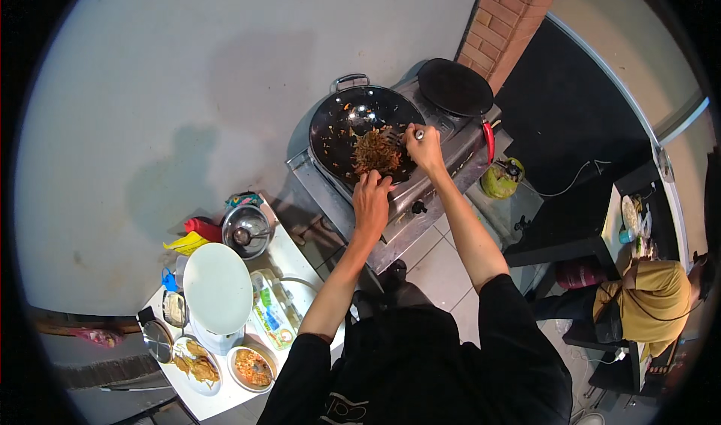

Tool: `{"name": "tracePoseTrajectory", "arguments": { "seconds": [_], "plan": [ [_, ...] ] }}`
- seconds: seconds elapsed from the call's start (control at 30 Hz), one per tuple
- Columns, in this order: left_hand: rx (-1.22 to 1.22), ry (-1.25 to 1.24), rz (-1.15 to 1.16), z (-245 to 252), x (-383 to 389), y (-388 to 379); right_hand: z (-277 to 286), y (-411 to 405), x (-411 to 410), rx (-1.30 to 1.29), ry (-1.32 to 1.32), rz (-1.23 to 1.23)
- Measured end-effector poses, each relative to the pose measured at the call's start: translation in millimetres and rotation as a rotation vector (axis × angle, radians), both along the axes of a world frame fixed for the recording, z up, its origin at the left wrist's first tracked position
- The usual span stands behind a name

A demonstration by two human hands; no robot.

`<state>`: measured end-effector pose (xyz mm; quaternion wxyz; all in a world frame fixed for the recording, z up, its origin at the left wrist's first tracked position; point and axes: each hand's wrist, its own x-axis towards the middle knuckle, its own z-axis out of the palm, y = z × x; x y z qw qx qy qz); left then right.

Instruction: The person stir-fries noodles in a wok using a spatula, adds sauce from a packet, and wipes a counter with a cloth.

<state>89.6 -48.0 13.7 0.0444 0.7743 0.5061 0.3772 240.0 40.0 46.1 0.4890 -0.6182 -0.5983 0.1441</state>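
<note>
A black wok with a loop handle on its far side sits on a steel gas stove. Browned, shredded-looking food is heaped in its near right part, and orange bits cling to the wall. My left hand grips the near edge of the wok; what lies under the fingers is hidden. In my right hand is a slotted turner, its handle end poking out of the fist. The turner's dark, slotted head touches the right side of the food.
Right of the wok lies a flat black pan with a red handle. A green gas cylinder stands below. The white table at left bears a large plate, a metal bowl and food dishes. Another person is at far right.
</note>
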Motion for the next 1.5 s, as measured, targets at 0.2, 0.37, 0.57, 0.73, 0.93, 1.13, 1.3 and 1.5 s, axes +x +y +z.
{"name": "tracePoseTrajectory", "arguments": {
  "seconds": [0.2, 0.37, 0.57, 0.73, 0.93, 1.13, 1.3, 1.5],
  "plan": [
    [0.036, 0.001, 0.011, -3.2, -8.8, -3.7, 24.9, -15.7, -4.9, -0.047, 0.104, 0.033],
    [0.049, -0.041, 0.048, -5.6, -4.8, -6.6, 11.3, -24.0, 4.0, 0.053, -0.123, 0.400],
    [0.050, -0.112, 0.121, -5.1, 1.5, -16.2, 29.3, -42.7, 13.5, 0.163, -0.073, 0.384],
    [-0.193, -0.491, 0.246, -5.7, 9.9, -29.3, 30.1, -57.0, 21.9, 0.146, 0.025, 0.356],
    [-0.322, -0.512, 0.303, -2.1, 19.0, -35.0, 29.8, -53.3, 29.4, 0.114, 0.055, 0.376],
    [-0.511, -0.884, 0.350, -3.1, 28.6, -30.3, 33.5, -32.1, 38.5, 0.091, 0.056, 0.482],
    [-0.281, -0.918, 0.478, -32.6, 72.9, -35.0, 29.2, 19.8, 53.3, 0.095, 0.090, 0.582],
    [-0.270, -1.054, 0.632, -22.0, 93.9, -25.0, 38.1, 86.4, 67.5, 0.112, -0.090, 0.716]
  ]
}}
